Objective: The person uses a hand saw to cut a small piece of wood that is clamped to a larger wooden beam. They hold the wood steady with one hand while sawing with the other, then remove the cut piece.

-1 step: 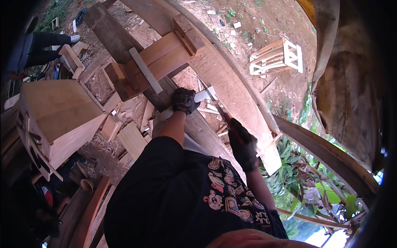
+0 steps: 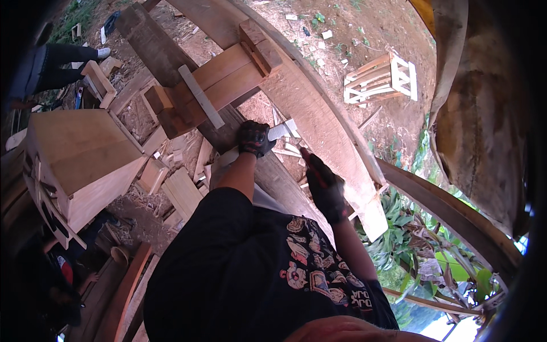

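Observation:
My left hand point(image 2: 254, 138), in a dark glove, is closed on a short pale wood strip point(image 2: 281, 130) over a weathered brown plank point(image 2: 279, 179). The strip's free end sticks out to the right, past the plank's edge. My gloved right hand point(image 2: 326, 189) is wrapped round the brownish handle point(image 2: 306, 155) of a long, thin-bladed tool that looks like a handsaw. Its blade is smeared by motion and hard to make out near the strip's end. Beyond my left hand lies a reddish-brown jointed timber piece point(image 2: 228, 80), with a pale batten point(image 2: 200, 96) across it.
A wide curved board point(image 2: 325, 125) runs along the right. Past it, a small wooden frame point(image 2: 376, 80) rests on the ground. At left stands a large wooden box point(image 2: 80, 145), near scattered offcuts point(image 2: 182, 191). Another person's leg point(image 2: 68, 52) shows at the upper left.
My right hand has moved a little up and to the left, toward the strip. The left hand and the strip have stayed in place.

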A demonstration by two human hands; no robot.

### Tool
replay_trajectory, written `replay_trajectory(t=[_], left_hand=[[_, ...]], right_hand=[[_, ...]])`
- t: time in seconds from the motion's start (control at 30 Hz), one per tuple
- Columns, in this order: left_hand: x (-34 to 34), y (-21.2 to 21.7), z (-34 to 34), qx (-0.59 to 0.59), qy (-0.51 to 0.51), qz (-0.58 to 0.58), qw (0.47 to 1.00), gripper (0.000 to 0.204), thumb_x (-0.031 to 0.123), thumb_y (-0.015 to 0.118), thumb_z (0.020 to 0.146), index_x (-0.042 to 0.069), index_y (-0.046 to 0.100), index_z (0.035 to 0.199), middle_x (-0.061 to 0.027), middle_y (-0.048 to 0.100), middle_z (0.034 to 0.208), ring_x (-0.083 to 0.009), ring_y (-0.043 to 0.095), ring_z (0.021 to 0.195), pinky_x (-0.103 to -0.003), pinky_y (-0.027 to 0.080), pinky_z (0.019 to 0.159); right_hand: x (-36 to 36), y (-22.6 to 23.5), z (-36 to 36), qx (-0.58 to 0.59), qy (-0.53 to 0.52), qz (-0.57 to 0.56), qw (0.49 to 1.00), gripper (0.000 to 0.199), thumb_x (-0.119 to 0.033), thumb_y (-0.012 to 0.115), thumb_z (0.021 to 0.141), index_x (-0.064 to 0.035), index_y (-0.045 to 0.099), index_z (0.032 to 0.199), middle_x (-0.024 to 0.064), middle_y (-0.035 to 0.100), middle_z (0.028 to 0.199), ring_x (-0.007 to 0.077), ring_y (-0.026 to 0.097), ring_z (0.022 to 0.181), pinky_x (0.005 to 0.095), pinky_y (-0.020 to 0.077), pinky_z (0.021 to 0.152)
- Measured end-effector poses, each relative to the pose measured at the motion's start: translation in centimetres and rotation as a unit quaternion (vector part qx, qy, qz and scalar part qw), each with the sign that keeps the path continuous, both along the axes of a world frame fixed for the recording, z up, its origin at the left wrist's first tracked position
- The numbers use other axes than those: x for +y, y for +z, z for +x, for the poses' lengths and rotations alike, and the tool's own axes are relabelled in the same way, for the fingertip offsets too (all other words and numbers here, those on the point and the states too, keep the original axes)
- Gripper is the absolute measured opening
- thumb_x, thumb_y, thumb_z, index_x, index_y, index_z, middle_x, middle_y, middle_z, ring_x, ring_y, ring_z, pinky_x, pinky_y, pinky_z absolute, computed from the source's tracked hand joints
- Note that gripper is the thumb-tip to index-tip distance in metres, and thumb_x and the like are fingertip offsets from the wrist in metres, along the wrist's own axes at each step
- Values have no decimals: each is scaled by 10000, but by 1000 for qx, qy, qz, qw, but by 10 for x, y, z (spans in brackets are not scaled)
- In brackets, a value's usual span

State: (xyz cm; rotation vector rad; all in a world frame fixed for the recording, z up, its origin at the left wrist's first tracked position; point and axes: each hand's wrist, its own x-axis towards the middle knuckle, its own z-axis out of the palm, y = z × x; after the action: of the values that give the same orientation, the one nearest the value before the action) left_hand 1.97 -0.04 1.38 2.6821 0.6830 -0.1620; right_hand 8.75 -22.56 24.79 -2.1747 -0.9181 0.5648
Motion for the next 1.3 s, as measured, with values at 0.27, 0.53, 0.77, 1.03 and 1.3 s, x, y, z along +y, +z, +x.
replay_trajectory(t=[0.27, 0.53, 0.77, 1.03, 1.3], left_hand=[[1, -3, 3, -5, 3, 29, 1000, 362, 537, 764, 824, 184, 793, 898, -89, 789, 875, -310, 752, 910, -470, 556, 894], [-2, -11, -6, -68, 4, 78, 995, 354, 541, 768, 818, 190, 786, 853, -77, 778, 824, -304, 745, 879, -475, 563, 866], [-3, 6, -1, -48, -2, 25, 999, 314, 498, 798, 796, 187, 783, 834, -91, 779, 801, -308, 755, 816, -437, 579, 839], [0, -9, -3, -77, 11, 50, 996, 341, 505, 816, 795, 171, 773, 846, -109, 766, 778, -317, 740, 781, -462, 565, 792], [-3, -19, -5, -59, 12, 41, 997, 356, 527, 795, 806, 177, 794, 870, -106, 781, 824, -309, 755, 856, -455, 554, 910]], right_hand=[[-3, -3, 9, -16, -26, -9, 999, 429, -156, 721, 1030, -145, 659, 1455, 139, 770, 1328, 358, 758, 1188, 440, 627, 975], [-60, 109, -10, -19, -35, -91, 995, 417, -117, 774, 977, -71, 699, 1384, 138, 788, 1283, 346, 779, 1143, 426, 634, 947], [33, -50, 19, 38, -77, -3, 996, 352, -205, 679, 1076, -171, 711, 1425, 185, 761, 1315, 399, 747, 1176, 465, 606, 965], [54, -34, 38, 2, -16, -36, 999, 390, -206, 756, 1030, -92, 713, 1401, 164, 782, 1291, 316, 774, 1154, 398, 619, 958], [-50, 131, 4, -42, 31, -118, 992, 415, -70, 740, 986, -68, 678, 1397, 126, 776, 1317, 332, 788, 1120, 413, 655, 919]])
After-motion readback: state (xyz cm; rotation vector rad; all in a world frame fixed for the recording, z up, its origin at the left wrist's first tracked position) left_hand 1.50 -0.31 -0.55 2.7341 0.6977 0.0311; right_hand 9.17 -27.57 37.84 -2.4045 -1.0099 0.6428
